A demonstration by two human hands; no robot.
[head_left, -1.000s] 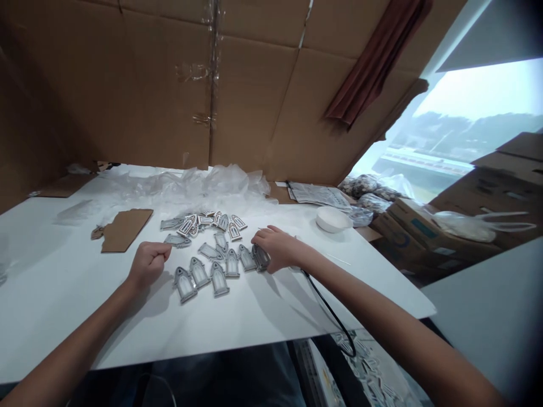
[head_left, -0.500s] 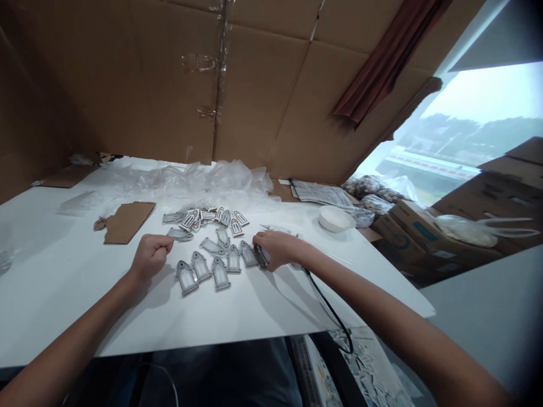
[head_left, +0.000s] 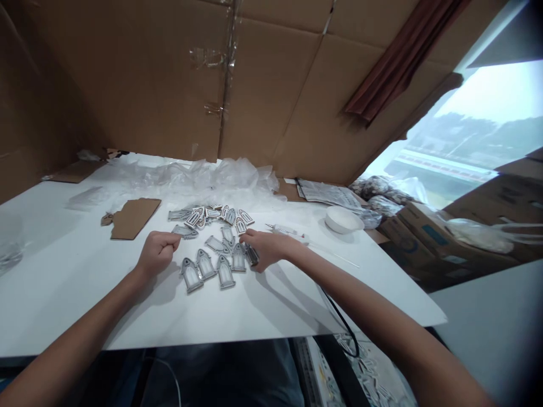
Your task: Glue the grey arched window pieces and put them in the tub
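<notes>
My right hand [head_left: 265, 249] is closed around small grey arched window-shaped pieces [head_left: 251, 255], held on edge just above the table; the fingers hide part of them. To its left several similar arched pieces [head_left: 225, 272] lie flat in a loose row. My left hand [head_left: 158, 252] is curled into a fist on the table, and whatever it may hold is hidden. Just beyond its knuckles lies a grey arched piece [head_left: 185, 231]. Behind the row is a heap of more arched pieces [head_left: 212, 213], some with dark patterned faces.
A white pen-like tool [head_left: 291, 232] with a pointed tip lies beyond my right hand, near a white bowl [head_left: 343, 219]. Torn cardboard [head_left: 134, 219] is at left. Crumpled clear plastic [head_left: 229, 176] lines the back, below a cardboard wall [head_left: 263, 85]. A black cable [head_left: 341, 319] crosses the table's front edge.
My right hand has moved left along the row, and the arched piece that lay beside it is no longer flat on the table. My left hand stays a fist. The view has shifted slightly.
</notes>
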